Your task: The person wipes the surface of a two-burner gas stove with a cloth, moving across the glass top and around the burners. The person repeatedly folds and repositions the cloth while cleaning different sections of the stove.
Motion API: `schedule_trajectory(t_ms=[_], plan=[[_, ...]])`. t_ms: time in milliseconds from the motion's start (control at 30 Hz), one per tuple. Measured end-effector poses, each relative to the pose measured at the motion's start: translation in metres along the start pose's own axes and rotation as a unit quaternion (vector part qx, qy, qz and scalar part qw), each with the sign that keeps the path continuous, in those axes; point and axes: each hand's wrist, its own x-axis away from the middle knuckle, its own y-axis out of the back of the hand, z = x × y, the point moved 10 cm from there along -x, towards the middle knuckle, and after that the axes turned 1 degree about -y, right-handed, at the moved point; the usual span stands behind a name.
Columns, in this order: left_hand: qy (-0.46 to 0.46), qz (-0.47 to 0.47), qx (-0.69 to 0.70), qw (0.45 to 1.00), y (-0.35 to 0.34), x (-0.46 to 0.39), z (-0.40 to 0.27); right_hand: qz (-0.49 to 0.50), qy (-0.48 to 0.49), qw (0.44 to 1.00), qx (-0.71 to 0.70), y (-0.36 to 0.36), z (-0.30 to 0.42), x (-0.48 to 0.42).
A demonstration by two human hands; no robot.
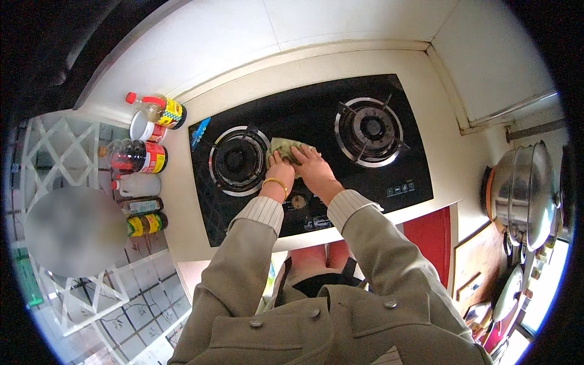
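Observation:
A pale green cloth [284, 145] lies bunched on the black glass gas hob [301, 107], between the two burners. My left hand [279, 175], with a gold-coloured bangle at the wrist, presses on the cloth's near left part. Beside it, my right hand [315, 171] has its fingers spread over the cloth's right part. Just left of the cloth is the left burner [236, 159], with a metal ring round it. The right burner [372, 130] is farther off, up and to the right. Under my palms, part of the cloth is hidden.
Several bottles, among them a dark sauce bottle [148, 156], and a white tub [142, 127] line the counter's left end. A blue item [200, 132] lies at the hob's left edge. At the right stands a steel steamer pot [515, 196] near a wooden board [477, 255].

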Motion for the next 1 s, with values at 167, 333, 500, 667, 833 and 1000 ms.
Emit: schedule_trajectory(t_ms=[167, 333, 500, 667, 833, 1000], plan=[[-0.043, 0.086, -0.058, 0.994, 0.000, 0.034, -0.021, -0.001, 0.002, 0.999, -0.049, 0.002, 0.009, 0.026], [-0.035, 0.005, -0.004, 0.999, -0.010, 0.040, -0.021, -0.003, 0.011, 1.000, -0.003, -0.006, 0.013, 0.040], [-0.047, 0.049, -0.023, 0.997, -0.019, 0.034, -0.024, 0.061, -0.016, 0.998, 0.017, -0.014, 0.013, 0.037], [-0.054, 0.014, -0.044, 0.997, -0.006, 0.010, -0.012, 0.040, -0.036, 0.998, 0.035, -0.011, 0.005, 0.020], [-0.059, 0.021, -0.066, 0.996, 0.021, -0.015, 0.000, 0.023, -0.089, 0.995, 0.035, -0.008, -0.010, -0.011], [-0.053, 0.048, -0.064, 0.995, 0.049, -0.042, 0.006, 0.060, -0.111, 0.992, 0.028, 0.001, -0.032, -0.040]])
